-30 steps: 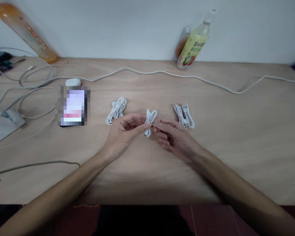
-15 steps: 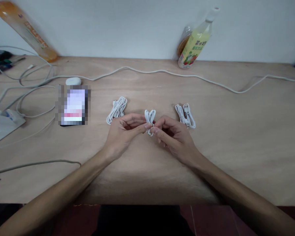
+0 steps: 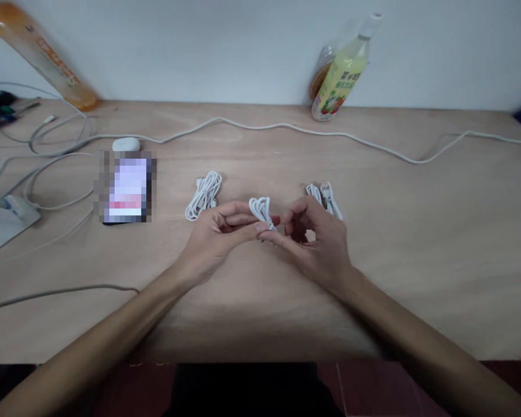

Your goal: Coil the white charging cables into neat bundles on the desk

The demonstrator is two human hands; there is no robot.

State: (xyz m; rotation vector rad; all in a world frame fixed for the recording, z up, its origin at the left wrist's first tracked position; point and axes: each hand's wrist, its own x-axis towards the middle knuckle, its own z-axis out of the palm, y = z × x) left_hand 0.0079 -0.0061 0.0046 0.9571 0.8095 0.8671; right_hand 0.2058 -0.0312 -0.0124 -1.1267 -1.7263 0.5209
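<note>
Both grips pinch coiled cable [image 3: 260, 209]; bottle [image 3: 339, 75] label unreadable.

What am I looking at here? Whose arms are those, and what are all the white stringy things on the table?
The picture comes from a camera worn on a person's head, looking down, so the two arms are that person's own. The left hand and the right hand meet in the middle and pinch a small coiled white cable between their fingertips. On the wooden table lie two more cable bundles, one to the left and one to the right. A long white cord runs across the back. There is also a phone with a blurred screen, a small white case behind it, and a yellow drink bottle by the wall.
</note>
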